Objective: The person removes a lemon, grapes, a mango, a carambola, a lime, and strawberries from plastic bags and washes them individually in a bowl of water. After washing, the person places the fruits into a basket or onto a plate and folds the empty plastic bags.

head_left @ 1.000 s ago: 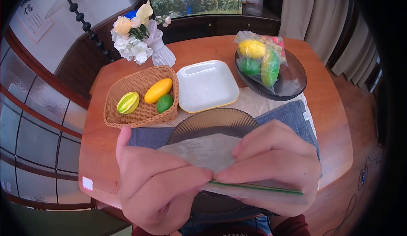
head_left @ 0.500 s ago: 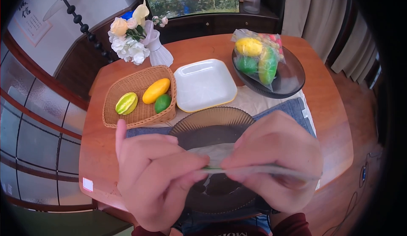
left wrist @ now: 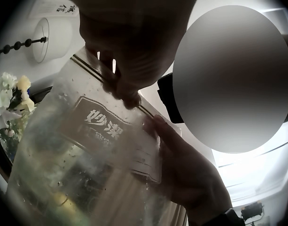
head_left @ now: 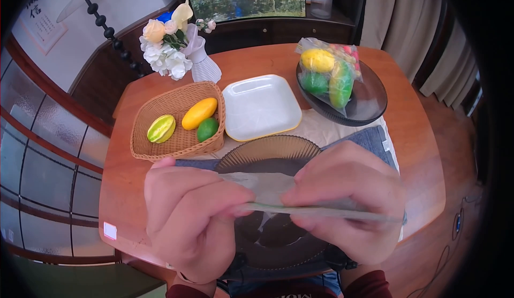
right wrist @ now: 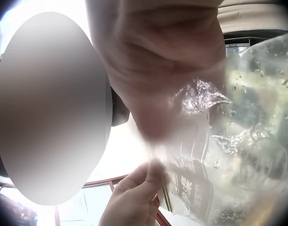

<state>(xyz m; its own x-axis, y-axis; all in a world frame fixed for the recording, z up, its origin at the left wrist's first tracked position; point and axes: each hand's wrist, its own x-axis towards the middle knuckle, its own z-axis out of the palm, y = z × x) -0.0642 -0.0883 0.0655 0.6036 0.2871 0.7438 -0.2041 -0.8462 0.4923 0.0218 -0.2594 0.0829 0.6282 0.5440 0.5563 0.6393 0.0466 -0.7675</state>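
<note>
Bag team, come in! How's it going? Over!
Left hand, right hand: both pinching bag along its top. Bag over ribbed plate. Nothing seen blocking it.

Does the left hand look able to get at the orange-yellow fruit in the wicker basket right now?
Probably not right away: the left hand pinches the clear bag by its edge. Once freed, likely yes: the wicker basket is open and nothing covers the orange-yellow fruit.
</note>
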